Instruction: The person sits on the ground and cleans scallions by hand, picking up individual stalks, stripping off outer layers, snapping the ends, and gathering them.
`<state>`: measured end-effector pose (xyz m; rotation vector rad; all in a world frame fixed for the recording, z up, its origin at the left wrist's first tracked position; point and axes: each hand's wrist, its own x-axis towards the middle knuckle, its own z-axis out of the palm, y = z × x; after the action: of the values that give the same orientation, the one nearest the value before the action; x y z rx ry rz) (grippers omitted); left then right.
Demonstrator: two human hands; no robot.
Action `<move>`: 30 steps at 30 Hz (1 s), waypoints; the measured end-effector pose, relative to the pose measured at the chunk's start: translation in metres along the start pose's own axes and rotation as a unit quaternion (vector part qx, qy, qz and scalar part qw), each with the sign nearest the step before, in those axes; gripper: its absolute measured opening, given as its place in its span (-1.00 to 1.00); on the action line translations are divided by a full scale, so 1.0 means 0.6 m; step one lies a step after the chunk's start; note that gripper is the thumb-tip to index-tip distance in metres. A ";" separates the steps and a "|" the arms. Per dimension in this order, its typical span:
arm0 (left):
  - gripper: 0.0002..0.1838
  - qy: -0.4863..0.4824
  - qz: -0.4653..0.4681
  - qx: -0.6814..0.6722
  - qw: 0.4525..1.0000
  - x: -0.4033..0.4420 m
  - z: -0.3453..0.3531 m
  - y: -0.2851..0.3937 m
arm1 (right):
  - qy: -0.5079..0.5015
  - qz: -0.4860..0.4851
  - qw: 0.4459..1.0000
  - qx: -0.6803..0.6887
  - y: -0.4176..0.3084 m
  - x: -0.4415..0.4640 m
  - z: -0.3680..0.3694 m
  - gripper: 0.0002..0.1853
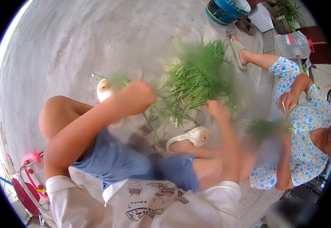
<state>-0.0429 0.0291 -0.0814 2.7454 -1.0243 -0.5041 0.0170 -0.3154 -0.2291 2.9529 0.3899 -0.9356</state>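
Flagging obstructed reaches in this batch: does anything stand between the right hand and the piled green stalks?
Nothing visible does: the right hand is at the near edge of the green stalks. The white clog lies nearer the person, not between.

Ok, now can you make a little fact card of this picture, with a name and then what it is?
left hand: blurred, green stalks beside it
right hand: at the edge of the pile, grip unclear
pile: long thin greens
ground: grey
shoes: white, with holes
other person: flowery clothes, greens near one hand
bucket: blue, past the pile
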 end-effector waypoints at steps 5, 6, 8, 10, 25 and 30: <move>-0.87 0.004 0.100 -0.059 0.993 0.007 0.074 0.048 | 0.090 -0.039 0.994 0.056 -0.050 0.055 0.031 -0.80; -0.87 0.009 0.091 -0.067 0.994 0.008 0.078 0.054 | 0.108 -0.048 0.989 0.084 -0.060 0.071 0.026 -0.81; -0.95 -0.076 0.077 -0.069 0.992 0.017 0.091 0.058 | 0.142 -0.084 0.983 0.087 -0.074 0.115 0.020 -0.81; -0.93 -0.131 0.061 -0.046 0.988 0.021 0.095 0.035 | 0.174 -0.118 0.973 0.098 -0.105 0.172 0.007 -0.81; -0.90 -0.254 -0.061 -0.153 0.953 0.043 0.092 -0.045 | 0.200 -0.038 0.979 -0.005 -0.214 0.447 -0.010 -0.67; -0.92 -0.267 -0.050 -0.158 0.949 0.040 0.096 -0.045 | 0.150 0.011 0.988 -0.037 -0.236 0.432 -0.036 -0.77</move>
<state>-0.0309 0.0316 -0.1482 2.4261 -0.8030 -1.3523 0.1996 -0.1167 -0.3512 3.0230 0.3885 -0.4607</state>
